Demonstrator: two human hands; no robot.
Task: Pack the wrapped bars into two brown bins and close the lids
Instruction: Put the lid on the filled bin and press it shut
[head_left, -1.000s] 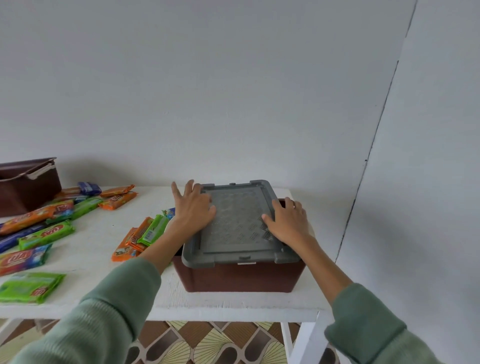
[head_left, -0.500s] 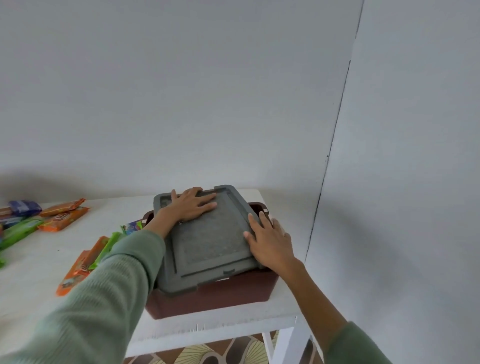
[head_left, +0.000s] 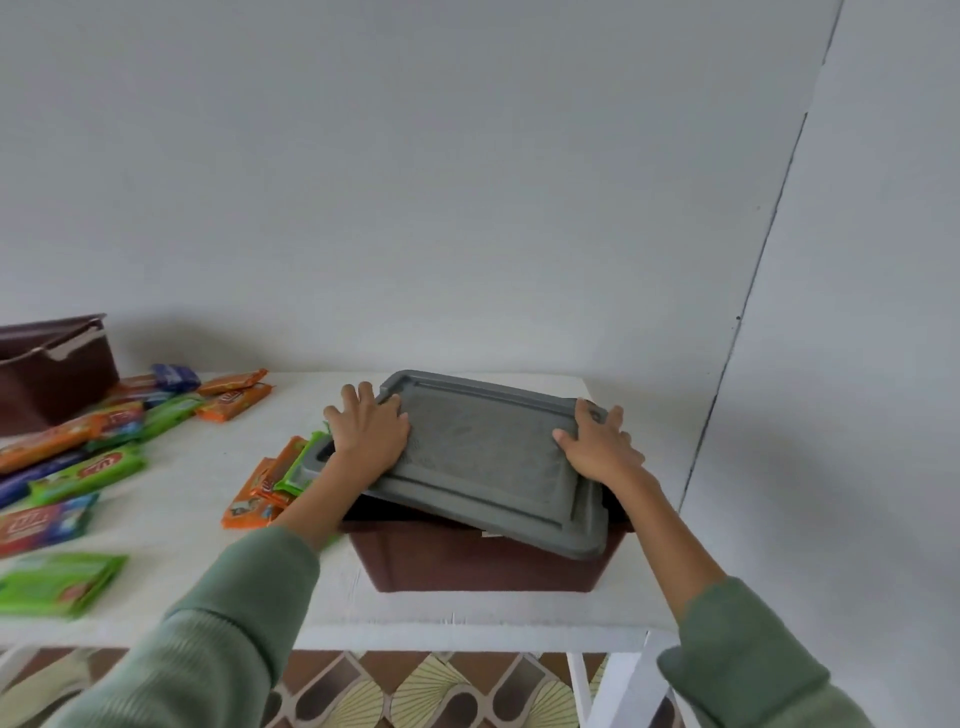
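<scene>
A brown bin (head_left: 483, 564) stands on the right part of the white table (head_left: 467, 618). A grey lid (head_left: 483, 457) lies on it askew, turned so its left end sticks out past the rim, with a dark gap showing at the bin's front left. My left hand (head_left: 366, 431) presses flat on the lid's left end, fingers spread. My right hand (head_left: 597, 447) rests on the lid's right edge, thumb on top. A second brown bin (head_left: 52, 374) stands open at the far left. Wrapped bars (head_left: 83, 473) lie loose between the bins. The first bin's contents are hidden.
Orange and green bars (head_left: 260, 488) lie right beside the near bin, partly under the lid's left end. A green pack (head_left: 57, 582) sits by the table's front edge. A side wall (head_left: 831, 364) stands close on the right. Patterned floor shows below the table.
The lid sat square on the bin a second ago; now it is turned askew with a gap at the front left. Both hands stayed on it, and the camera swung right, then back left.
</scene>
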